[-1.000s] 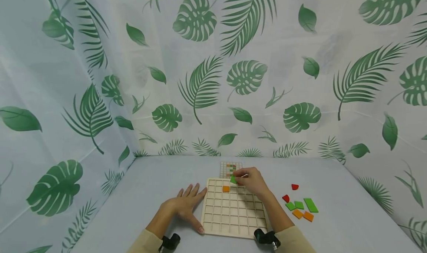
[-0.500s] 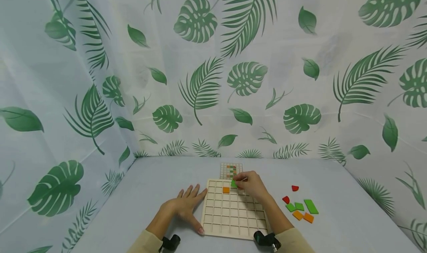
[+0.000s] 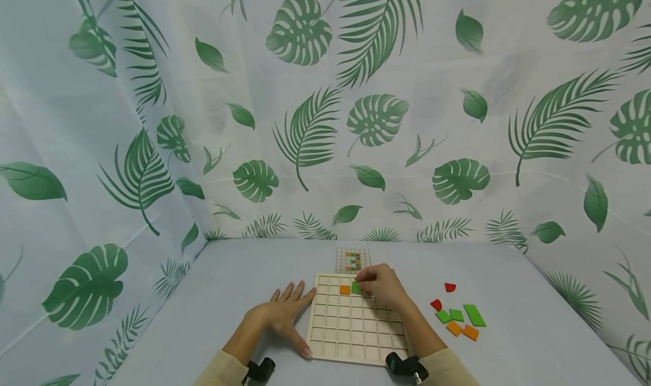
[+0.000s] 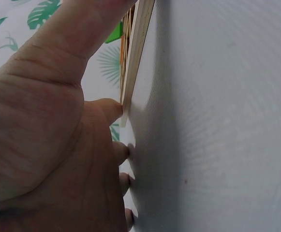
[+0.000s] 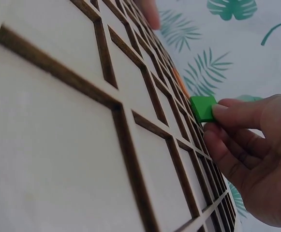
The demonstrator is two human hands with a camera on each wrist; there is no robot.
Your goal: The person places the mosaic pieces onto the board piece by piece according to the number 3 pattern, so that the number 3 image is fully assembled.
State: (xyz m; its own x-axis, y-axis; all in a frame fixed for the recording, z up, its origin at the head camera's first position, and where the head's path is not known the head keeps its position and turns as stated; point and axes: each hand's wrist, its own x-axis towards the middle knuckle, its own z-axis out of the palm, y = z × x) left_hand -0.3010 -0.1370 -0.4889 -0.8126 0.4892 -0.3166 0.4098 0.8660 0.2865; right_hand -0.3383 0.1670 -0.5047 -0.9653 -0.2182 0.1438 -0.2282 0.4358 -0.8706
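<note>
The right hand [image 3: 382,285] pinches a small green tile [image 3: 355,288] between curled fingers and thumb, holding it at the far part of a pale grid board [image 3: 351,335], just to the right of an orange tile [image 3: 344,290] that lies in a square there. The right wrist view shows the green tile tilted against the grid; whether any edge of it has entered a square cannot be told. The left hand [image 3: 282,313] is spread wide with nothing in its grasp, its thumb at the board's near left corner and its index fingertip against the left edge, while the other fingertips rest on the worktop [image 3: 178,329]. Past the board's far edge lies a card [image 3: 339,266] with a grid printed in orange, green and red. Well to the right of the board, 7 loose pieces lie on the worktop: 2 red rounded pieces [image 3: 450,287], 2 small green pieces [image 3: 456,315], 1 longer green piece [image 3: 474,315] and 2 orange pieces [image 3: 470,333]. A white cloth [image 3: 325,64] with green leaves hangs behind and at the sides.
</note>
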